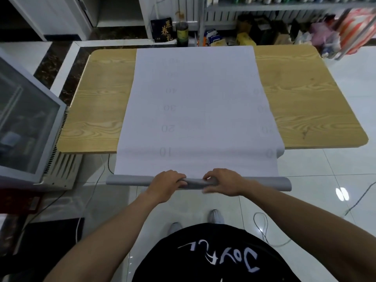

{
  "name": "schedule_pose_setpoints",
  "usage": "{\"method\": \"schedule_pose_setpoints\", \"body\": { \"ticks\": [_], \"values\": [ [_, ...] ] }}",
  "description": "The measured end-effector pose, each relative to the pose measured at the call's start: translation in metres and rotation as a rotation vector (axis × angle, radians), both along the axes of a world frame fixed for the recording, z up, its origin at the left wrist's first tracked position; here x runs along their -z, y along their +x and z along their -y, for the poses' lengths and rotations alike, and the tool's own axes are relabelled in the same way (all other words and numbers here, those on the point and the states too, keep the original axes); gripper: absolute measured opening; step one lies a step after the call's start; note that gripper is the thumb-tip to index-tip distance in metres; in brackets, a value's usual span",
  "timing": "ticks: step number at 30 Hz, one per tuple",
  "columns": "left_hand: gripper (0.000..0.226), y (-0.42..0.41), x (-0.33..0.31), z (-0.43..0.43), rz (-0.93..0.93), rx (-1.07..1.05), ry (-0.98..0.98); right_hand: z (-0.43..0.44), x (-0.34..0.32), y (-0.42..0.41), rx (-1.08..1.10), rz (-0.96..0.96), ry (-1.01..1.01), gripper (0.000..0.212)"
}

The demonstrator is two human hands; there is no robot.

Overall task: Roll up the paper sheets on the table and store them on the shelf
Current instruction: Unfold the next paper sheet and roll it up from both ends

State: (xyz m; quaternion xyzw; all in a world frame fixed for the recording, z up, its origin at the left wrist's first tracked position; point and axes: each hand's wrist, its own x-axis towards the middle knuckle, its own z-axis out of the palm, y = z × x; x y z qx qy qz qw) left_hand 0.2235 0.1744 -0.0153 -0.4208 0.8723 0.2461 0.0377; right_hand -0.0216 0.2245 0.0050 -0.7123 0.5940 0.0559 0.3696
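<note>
Head view: you look down across the wooden tabletop (97, 102) at your own two hands.
Paper sheet (199, 102): it lies flat along the middle of the tabletop and hangs over the near edge toward you.
Rolled end (130, 180): a tight grey tube at the hanging edge, held in the air just short of the tabletop.
Left hand (166, 183): your fingers are curled over the tube near its middle, gripping it.
Right hand (223, 182): it is just beside the left, with fingers and thumb pinched round the tube.
Rolling: your hands are close together, so the outer ends look unsupported. Spread them wider and turn evenly, or the roll may cone.
Shelf (284, 6): this is metal racking beyond the far edge, cut off at the top. No free slot can be made out.
Hard to make out: faint numbers show through the sheet, and you cannot tell whether more than one sheet lies there.
</note>
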Motion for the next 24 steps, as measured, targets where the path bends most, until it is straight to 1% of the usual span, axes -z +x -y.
{"method": "schedule_pose_setpoints", "body": {
  "ticks": [1, 2, 3, 5, 6, 8, 10, 13, 17, 19, 22, 24],
  "values": [
    [0.029, 0.001, 0.001, 0.003, -0.002, -0.009, 0.025, -0.001, 0.001, -0.002, -0.094, -0.077, -0.047, 0.063],
    [0.029, 0.001, 0.002, 0.004, -0.006, -0.017, 0.053, -0.003, 0.003, -0.004, -0.149, -0.117, -0.085, 0.063],
    [0.029, 0.002, 0.003, 0.006, -0.010, -0.030, 0.080, -0.003, 0.005, -0.006, -0.150, -0.120, -0.105, 0.056],
    [0.033, 0.003, 0.004, 0.008, -0.016, -0.062, 0.122, -0.002, 0.009, -0.009, -0.060, -0.068, -0.098, 0.041],
    [0.036, 0.004, 0.003, 0.008, -0.012, -0.062, 0.131, -0.001, 0.010, -0.010, -0.023, -0.052, -0.076, 0.037],
    [0.046, 0.006, 0.003, 0.008, 0.007, -0.003, 0.092, 0.003, 0.010, -0.011, -0.002, -0.056, -0.027, 0.035],
    [0.053, 0.008, 0.003, 0.006, 0.022, 0.072, -0.001, 0.007, 0.008, -0.011, -0.013, -0.066, -0.019, 0.036],
    [0.048, 0.008, 0.004, 0.006, 0.033, 0.094, -0.082, 0.012, 0.007, -0.011, -0.017, -0.057, -0.002, 0.040],
    [0.044, 0.004, 0.005, 0.011, 0.101, 0.126, -0.077, 0.008, 0.007, -0.009, -0.059, -0.071, 0.020, 0.049],
    [0.043, 0.004, 0.005, 0.015, 0.109, 0.125, -0.064, 0.004, 0.009, -0.009, -0.044, -0.076, 0.009, 0.052],
    [0.044, 0.005, 0.004, 0.018, 0.078, 0.104, -0.028, 0.006, 0.007, -0.010, 0.028, -0.042, -0.009, 0.042],
    [0.046, 0.005, 0.001, 0.015, 0.036, 0.098, -0.050, 0.011, 0.003, -0.011, 0.013, -0.035, 0.003, 0.036]
  ]
}}
